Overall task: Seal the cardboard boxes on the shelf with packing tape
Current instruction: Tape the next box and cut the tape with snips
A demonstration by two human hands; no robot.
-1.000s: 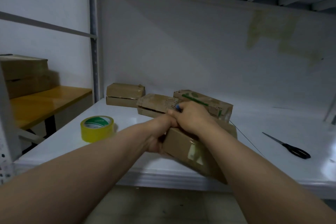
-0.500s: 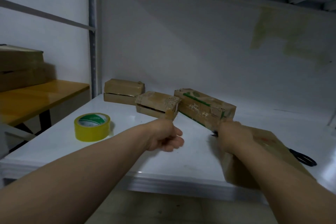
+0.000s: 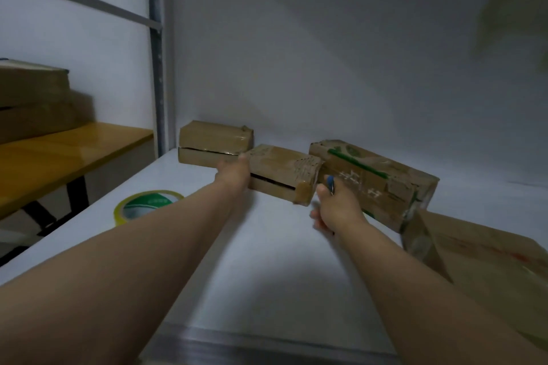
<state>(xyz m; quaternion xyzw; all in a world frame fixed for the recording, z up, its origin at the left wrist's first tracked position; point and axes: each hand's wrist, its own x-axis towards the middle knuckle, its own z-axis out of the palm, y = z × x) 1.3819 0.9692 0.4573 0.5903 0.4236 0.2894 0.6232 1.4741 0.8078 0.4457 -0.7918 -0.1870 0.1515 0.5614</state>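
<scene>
Several brown cardboard boxes lie on the white shelf (image 3: 267,261). My left hand (image 3: 234,176) grips the left end of the small middle box (image 3: 281,170), thumb on its top; a dark gap shows along this box's front. My right hand (image 3: 333,207) is just off that box's right front corner, fingers curled round a small blue object (image 3: 330,187). Behind the right hand lies a longer box with green print (image 3: 382,184). Another small box (image 3: 213,141) stands at the back left. A larger box (image 3: 480,264) lies at the right front. The yellow tape roll (image 3: 148,204) lies flat at the left.
A metal upright (image 3: 156,53) bounds the shelf on the left. Beyond it stands a yellow-topped table (image 3: 59,157) with stacked brown boxes (image 3: 32,104). The shelf's metal front edge (image 3: 267,347) runs below my arms. A white wall closes the back.
My right hand has let go of the larger box, now lying at the right front, and moved to the middle box. My left hand has reached forward and taken that box's left end.
</scene>
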